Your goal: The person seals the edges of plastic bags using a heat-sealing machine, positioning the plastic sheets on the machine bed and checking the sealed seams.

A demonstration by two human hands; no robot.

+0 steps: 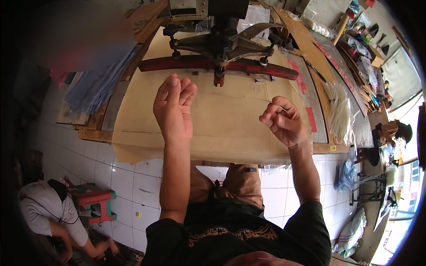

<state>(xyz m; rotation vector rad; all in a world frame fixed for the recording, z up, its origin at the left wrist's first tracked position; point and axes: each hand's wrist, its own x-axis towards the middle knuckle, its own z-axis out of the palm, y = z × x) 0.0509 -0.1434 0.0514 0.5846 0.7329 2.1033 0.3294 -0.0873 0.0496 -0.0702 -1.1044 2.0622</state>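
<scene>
My left hand (174, 108) is raised over the tan sheet (222, 124) on the worktable, palm up, its fingertips bent in toward the thumb. Further right, my right hand (286, 123) is closed in a pinch, with a small pale glint at its fingertips. A faint thin line crosses between the two hands; whether it is the edge of clear film, I cannot make out. Beyond them stands a dark press head (226, 42) with a long red-and-black bar (186, 63) mounted across beneath it. Small metal pieces lie on the sheet near the bar.
A stack of clear bluish plastic sheets (100, 82) lies at the table's left. Pale strips (341, 111) and a red-edged strip (341, 71) lie at the right. A person (55, 213) bends beside a red-and-green stool (100, 206) at lower left. Another person (392, 132) is far right.
</scene>
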